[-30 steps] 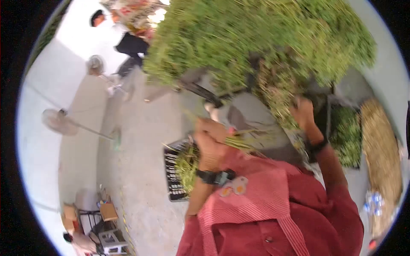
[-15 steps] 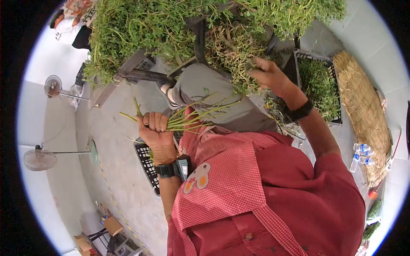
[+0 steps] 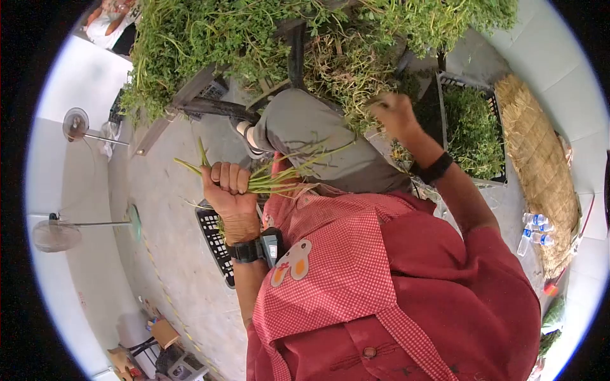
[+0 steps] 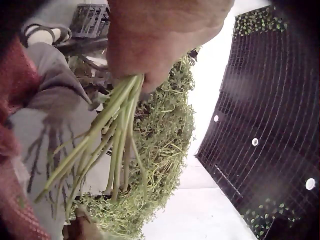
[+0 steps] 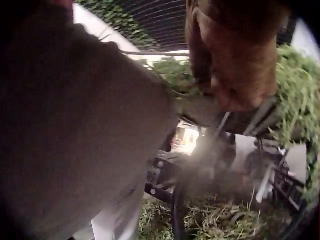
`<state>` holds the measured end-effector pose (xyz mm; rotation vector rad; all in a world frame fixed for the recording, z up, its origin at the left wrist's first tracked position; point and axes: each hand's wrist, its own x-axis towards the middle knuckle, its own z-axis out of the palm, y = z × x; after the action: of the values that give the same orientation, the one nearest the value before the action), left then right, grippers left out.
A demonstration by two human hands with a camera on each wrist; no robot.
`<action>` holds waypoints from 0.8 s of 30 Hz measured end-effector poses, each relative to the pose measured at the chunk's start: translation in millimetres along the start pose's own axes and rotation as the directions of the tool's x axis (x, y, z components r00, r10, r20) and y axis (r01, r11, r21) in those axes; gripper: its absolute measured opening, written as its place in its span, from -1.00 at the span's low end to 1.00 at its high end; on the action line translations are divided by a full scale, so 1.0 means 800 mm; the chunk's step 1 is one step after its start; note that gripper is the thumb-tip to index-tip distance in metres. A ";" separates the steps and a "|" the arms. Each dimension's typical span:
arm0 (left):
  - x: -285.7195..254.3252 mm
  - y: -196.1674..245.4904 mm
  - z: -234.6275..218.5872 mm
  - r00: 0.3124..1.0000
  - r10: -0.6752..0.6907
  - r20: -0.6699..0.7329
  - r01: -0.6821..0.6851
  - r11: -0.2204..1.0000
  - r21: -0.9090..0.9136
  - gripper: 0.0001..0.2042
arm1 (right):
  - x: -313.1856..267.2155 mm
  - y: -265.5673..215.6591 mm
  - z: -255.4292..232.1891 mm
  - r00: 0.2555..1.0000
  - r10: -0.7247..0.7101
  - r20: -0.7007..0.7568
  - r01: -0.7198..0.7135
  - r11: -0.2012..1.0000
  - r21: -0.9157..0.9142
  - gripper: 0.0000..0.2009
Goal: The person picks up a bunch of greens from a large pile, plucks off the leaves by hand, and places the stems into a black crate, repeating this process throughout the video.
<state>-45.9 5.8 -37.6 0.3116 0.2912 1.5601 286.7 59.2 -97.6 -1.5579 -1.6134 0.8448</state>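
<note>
In the head view the left hand [image 3: 227,190] grips a small bunch of green stems [image 3: 276,181], fingers curled round it, above the floor beside the apron. The left wrist view shows the stems [image 4: 117,130] fanning out below that hand [image 4: 160,45]. The right hand [image 3: 395,115] is raised over the right thigh, near a heap of wilted stems [image 3: 346,73]; its fingers look bent, with something small and blurred at the tips. In the right wrist view the same hand [image 5: 235,65] hides its own fingertips.
Leafy greens [image 3: 216,38] lie piled at the top on a dark-legged stand. A crate of greens [image 3: 473,127] and a rolled straw mat [image 3: 537,165] stand at the right, with water bottles [image 3: 537,232]. Another black crate [image 3: 216,244] sits below the left hand; fans [image 3: 56,235] stand left.
From a second ago, the left hand with its stems has shifted left in the shifted head view. Over the last half second the right hand moved slightly down; the left hand barely moved.
</note>
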 end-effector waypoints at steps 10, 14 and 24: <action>0.002 -0.008 0.012 0.997 -0.009 -0.082 0.009 1.000 0.007 -0.56 | 0.015 -0.028 0.023 0.934 -0.205 0.293 0.090 0.928 0.362 -0.76; 0.001 -0.007 0.010 0.998 -0.017 -0.065 0.017 1.000 0.004 -0.55 | -0.005 -0.072 0.030 0.770 -0.477 0.423 0.546 0.836 -0.052 -0.76; 0.003 -0.004 0.004 0.999 -0.034 -0.006 0.034 0.999 -0.019 -0.56 | 0.006 -0.050 0.040 0.830 -0.411 0.378 0.550 0.716 -0.430 -0.82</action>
<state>-41.6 8.4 -35.5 0.2860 0.2855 1.5295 238.4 63.1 -79.7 -1.2685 -2.4641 0.3219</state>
